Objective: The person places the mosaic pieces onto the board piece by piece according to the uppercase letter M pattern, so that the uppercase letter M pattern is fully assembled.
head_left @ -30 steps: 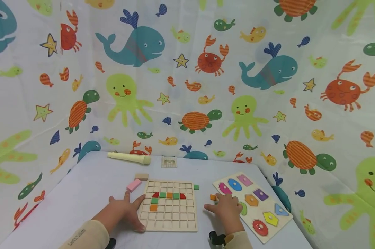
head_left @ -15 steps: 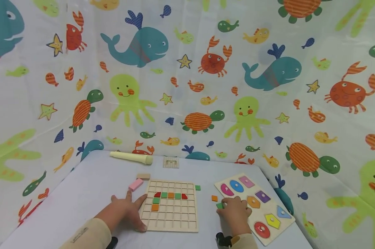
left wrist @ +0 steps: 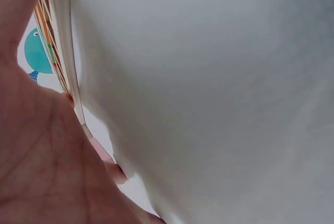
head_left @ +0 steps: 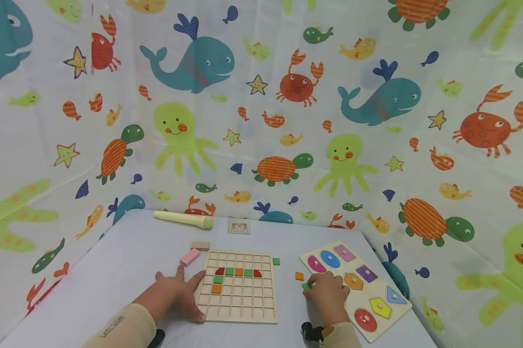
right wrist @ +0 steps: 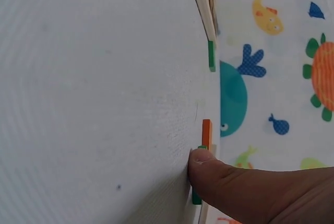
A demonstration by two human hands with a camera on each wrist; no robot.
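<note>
My left hand lies with spread fingers against the left side of a wooden grid board, its thumb at the near left corner. In the left wrist view, the palm covers the lower left beside the board's edge. On the board, several red, green and orange tiles form a row and a short column. To the right of it, my right hand pinches a green square tile at the table. The right wrist view has the thumb on that green tile; the fingers are hidden there.
An orange tile lies just beyond the right hand, and another green tile by the board's far right corner. A shape puzzle lies at right. Pink and tan blocks, a cream microphone-shaped object and a small patterned piece are behind.
My right hand has moved a little right, uncovering the orange tile and a green tile, and now pinches the green one. My left hand stays at the board; the view shifted slightly.
</note>
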